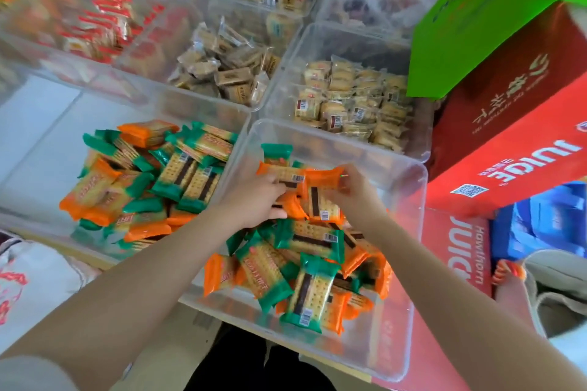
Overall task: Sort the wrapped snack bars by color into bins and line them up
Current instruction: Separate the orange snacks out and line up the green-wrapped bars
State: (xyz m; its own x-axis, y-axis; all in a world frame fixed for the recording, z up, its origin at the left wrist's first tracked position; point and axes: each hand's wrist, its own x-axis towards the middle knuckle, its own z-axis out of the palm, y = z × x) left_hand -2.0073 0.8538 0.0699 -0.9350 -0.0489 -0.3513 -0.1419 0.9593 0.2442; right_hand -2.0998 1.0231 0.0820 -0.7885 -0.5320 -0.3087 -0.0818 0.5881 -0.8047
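Both forearms reaching in, left hand (254, 200) and right hand (355, 197) fingers pinching orange bars (320, 197) over clear bin (409, 232)

Bright, even daylight with soft shadows. The upper left is smeared by motion blur — the red-wrapped snacks (104, 25) especially. Wide-angle bending shows at the edges.

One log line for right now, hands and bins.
left hand: holds orange bars | right hand: pinches orange bar | right bin: mixed | left bin: mixed
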